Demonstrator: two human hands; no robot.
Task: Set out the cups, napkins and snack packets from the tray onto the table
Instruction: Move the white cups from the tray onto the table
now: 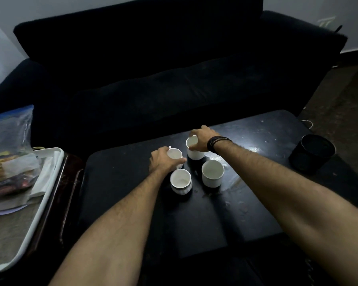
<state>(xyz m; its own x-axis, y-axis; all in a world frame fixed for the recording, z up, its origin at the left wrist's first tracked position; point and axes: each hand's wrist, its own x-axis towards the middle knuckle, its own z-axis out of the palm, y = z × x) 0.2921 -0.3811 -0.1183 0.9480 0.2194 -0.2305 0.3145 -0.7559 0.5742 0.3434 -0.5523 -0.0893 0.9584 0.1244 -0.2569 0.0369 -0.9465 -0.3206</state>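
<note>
Two hands each hold a white cup on the dark table (256, 203). The left hand (163, 161) curls its fingers and thumb round the far-left cup (175, 154), a smooth glazed mug whose thin handle points away toward the sofa. The right hand (202, 139), with a dark braided wristband (216, 143), grips the far-right cup (194, 150) from above and the side, fingers over its rim. Both cups stand upright, mouths up. Just nearer sit two more: a ribbed, rounded cup (180, 181) near the left forearm and a plain straight-walled cup (212, 174) to its right, also upright; the four form a tight square, close but apart. The tabletop is glossy and scuffed. A dark cylindrical container (311, 153) stands at the table's right edge. At left, a white rounded-corner tray (39, 207) holds crinkled plastic snack packets (8, 145) and folded white napkins (43, 178). A dark fabric sofa (163, 69) lies behind.
</note>
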